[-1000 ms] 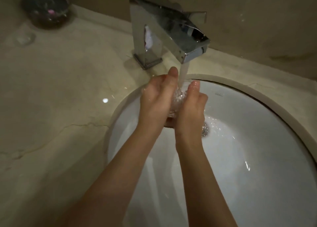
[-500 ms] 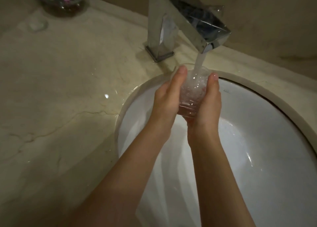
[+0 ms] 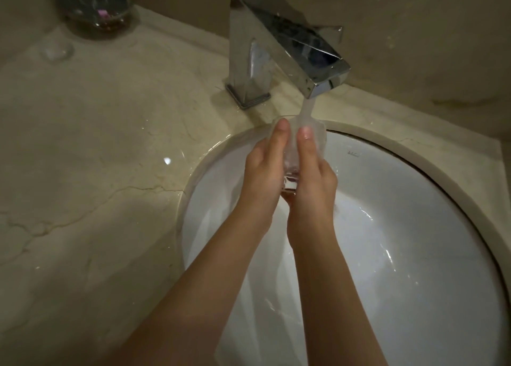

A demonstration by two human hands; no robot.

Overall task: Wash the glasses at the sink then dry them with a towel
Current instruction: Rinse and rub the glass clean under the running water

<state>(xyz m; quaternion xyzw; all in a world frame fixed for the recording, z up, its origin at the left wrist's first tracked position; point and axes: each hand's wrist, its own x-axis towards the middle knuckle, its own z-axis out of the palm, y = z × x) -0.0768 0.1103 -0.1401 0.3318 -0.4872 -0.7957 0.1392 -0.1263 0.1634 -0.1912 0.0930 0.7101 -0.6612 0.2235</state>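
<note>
A clear drinking glass [image 3: 292, 147] is held upright between both hands over the white basin [image 3: 414, 227], directly under the chrome tap [image 3: 282, 47]. Water streams from the spout into the glass's open mouth. My left hand [image 3: 262, 172] wraps the glass's left side and my right hand [image 3: 312, 177] wraps its right side, thumbs lying up the near wall. Most of the glass is hidden behind my fingers; only its rim and a strip between the thumbs show.
A marble counter [image 3: 96, 172] surrounds the basin, wet in spots. At the back left stands a dark glass dish [image 3: 95, 9] with something small and pink inside, and a small clear object [image 3: 56, 52] lies in front of it. The wall runs close behind the tap.
The glass has been raised from low in the basin to just beneath the spout. My thumbs have drawn closer together on its near side.
</note>
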